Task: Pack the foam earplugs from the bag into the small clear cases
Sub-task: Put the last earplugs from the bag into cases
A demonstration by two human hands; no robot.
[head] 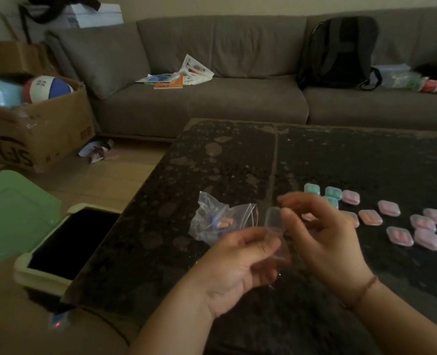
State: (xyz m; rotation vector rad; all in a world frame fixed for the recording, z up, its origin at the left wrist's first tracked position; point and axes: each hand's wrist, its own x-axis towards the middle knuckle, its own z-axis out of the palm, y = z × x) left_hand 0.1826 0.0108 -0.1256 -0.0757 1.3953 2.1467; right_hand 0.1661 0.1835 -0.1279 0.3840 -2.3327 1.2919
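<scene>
A small clear case (275, 228) hangs open above the dark table (225, 162), its lid tipped up. My left hand (240, 262) pinches the case's lower half. My right hand (322, 234) holds the lid's right edge with thumb and fingers. Nothing shows inside the case. Just left of it lies the crumpled clear bag (220, 219) with orange and blue foam earplugs inside. To the right, several closed cases hold earplugs: pink ones (400, 235) and green ones (333, 192).
A bin (43, 275) with its green lid (12, 213) raised stands on the floor at the table's left edge. Behind the table runs a grey sofa (212, 103) with papers and a black backpack (340, 52). A cardboard box (38, 134) sits far left.
</scene>
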